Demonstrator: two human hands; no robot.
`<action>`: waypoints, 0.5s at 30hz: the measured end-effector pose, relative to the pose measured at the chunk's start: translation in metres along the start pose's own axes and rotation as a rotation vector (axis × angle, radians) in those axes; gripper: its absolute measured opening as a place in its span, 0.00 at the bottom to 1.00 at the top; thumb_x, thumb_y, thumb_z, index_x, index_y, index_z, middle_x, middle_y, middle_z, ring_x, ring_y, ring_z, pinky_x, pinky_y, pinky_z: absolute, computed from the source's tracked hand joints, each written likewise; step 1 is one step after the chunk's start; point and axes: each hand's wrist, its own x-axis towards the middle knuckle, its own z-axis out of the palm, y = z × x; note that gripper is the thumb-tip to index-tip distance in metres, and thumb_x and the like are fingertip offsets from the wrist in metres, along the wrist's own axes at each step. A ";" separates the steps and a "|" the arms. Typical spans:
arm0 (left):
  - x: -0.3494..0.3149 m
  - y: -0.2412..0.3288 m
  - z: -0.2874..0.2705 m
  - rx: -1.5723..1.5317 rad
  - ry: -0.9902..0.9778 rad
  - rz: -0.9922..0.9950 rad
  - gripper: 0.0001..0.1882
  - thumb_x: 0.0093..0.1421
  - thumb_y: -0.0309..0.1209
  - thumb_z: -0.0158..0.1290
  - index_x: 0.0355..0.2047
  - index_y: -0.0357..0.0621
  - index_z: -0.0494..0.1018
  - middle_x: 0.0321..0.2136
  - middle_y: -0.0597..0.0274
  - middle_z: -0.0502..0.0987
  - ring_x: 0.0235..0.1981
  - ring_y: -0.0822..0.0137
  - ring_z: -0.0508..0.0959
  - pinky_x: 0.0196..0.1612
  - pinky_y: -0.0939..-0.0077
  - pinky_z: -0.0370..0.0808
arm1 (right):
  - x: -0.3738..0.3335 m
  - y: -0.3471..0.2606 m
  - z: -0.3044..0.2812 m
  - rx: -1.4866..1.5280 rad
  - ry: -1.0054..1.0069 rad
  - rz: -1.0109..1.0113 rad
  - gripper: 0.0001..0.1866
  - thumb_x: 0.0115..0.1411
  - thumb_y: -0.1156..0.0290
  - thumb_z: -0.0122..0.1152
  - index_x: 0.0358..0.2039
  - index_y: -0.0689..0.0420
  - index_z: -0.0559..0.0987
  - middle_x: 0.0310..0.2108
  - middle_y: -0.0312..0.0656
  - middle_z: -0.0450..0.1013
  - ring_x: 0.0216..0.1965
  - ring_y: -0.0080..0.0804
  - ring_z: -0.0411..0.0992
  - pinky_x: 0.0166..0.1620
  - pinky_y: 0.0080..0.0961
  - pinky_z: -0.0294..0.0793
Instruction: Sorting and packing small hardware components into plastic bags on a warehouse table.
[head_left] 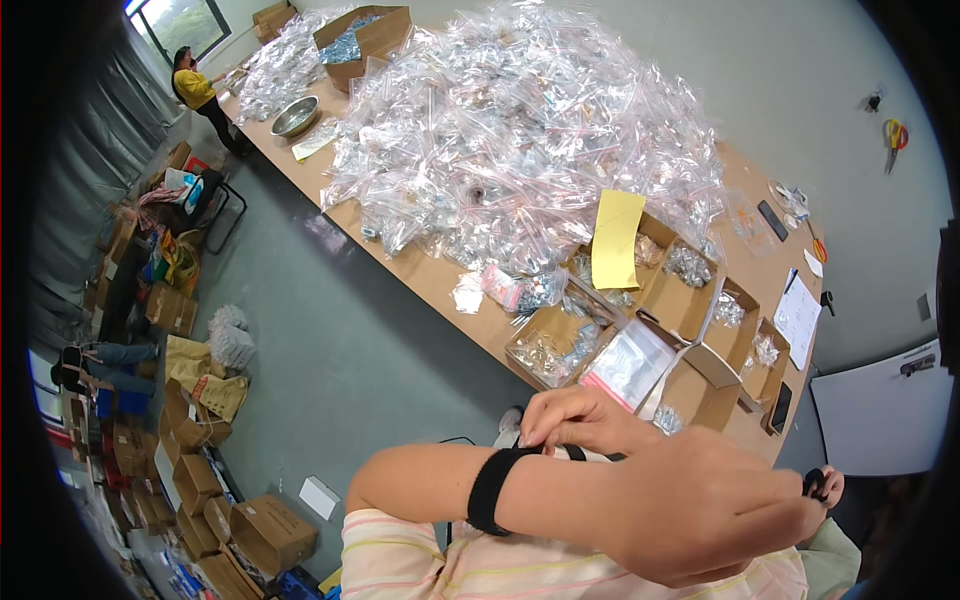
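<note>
My left forearm crosses the lower middle, a black wrist strap (490, 492) wrapped around it. At its end my left hand (700, 505) is closed in a fist, the back of the hand uppermost; the inside of the fist is hidden. My right hand (585, 418) comes from behind that fist and pinches the upper edge of the strap between thumb and fingers. Another short black piece shows beside those fingers. Just beyond my hands, clear bags with a pink edge (630, 365) lie in a cardboard tray.
Cardboard trays (690, 300) with small bagged parts line the table's near side, a yellow card (617, 240) on them. Behind rises a large heap of clear bags (520, 140). Another person's hand (825, 485) with a black band is at right. Boxes (270, 533) stand lower left.
</note>
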 end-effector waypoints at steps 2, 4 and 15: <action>-0.003 0.004 0.006 -0.063 -0.063 -0.068 0.15 0.49 0.25 0.57 0.38 0.39 0.70 0.23 0.60 0.71 0.21 0.56 0.75 0.23 0.67 0.71 | 0.005 -0.004 -0.007 -0.024 0.039 -0.043 0.07 0.67 0.77 0.55 0.40 0.62 0.82 0.39 0.48 0.75 0.41 0.31 0.76 0.38 0.22 0.79; -0.005 0.004 0.007 -0.120 -0.219 -0.195 0.16 0.50 0.27 0.57 0.41 0.50 0.72 0.25 0.59 0.78 0.25 0.53 0.79 0.25 0.60 0.74 | 0.006 -0.013 -0.017 -0.213 -0.005 -0.105 0.08 0.68 0.78 0.53 0.41 0.62 0.81 0.43 0.43 0.73 0.43 0.27 0.75 0.45 0.22 0.77; -0.018 -0.002 0.026 -0.188 -0.378 -0.279 0.11 0.50 0.30 0.56 0.35 0.50 0.72 0.25 0.60 0.77 0.27 0.54 0.80 0.25 0.61 0.73 | 0.027 -0.049 0.018 0.049 -0.120 0.033 0.19 0.64 0.80 0.58 0.55 0.61 0.73 0.59 0.42 0.63 0.51 0.28 0.71 0.51 0.21 0.74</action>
